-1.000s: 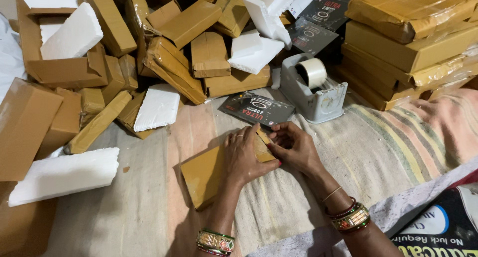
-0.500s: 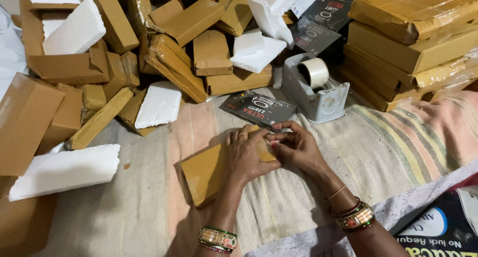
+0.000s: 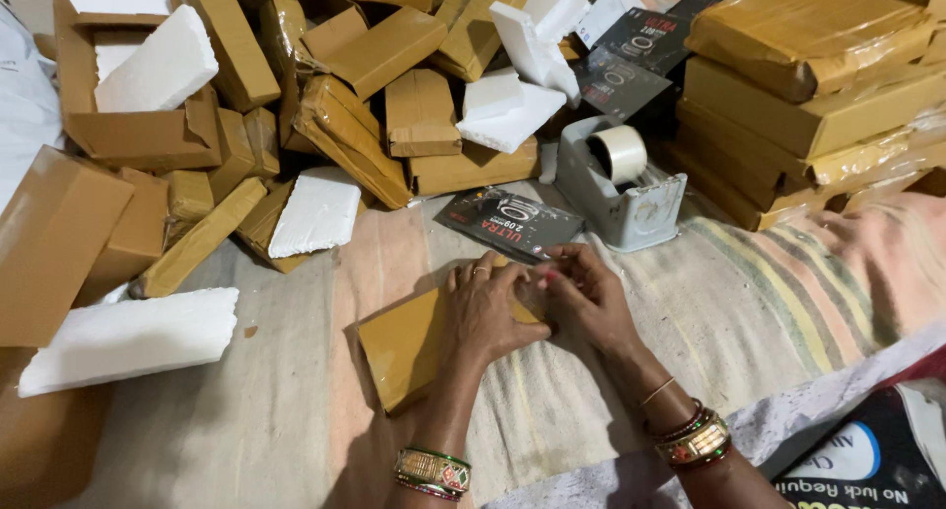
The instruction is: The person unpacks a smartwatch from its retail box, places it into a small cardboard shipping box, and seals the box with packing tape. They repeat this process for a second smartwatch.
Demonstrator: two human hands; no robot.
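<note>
While the head view looks down on a striped floor cloth [image 3: 769, 322], the flat brown taped box [image 3: 414, 346] lies just ahead of the person, its long axis running from near-left up toward far-right. The left hand [image 3: 488, 312] presses flat on the box's upper half, fingers spread and grasping nothing, and the right hand [image 3: 581, 297] pinches at the far-right end, touching the left fingertips. A grey tape dispenser [image 3: 631, 189] stands beyond, nearer the right hand.

Glossy tape-wrapped cardboard parcel [image 3: 404, 346]
</note>
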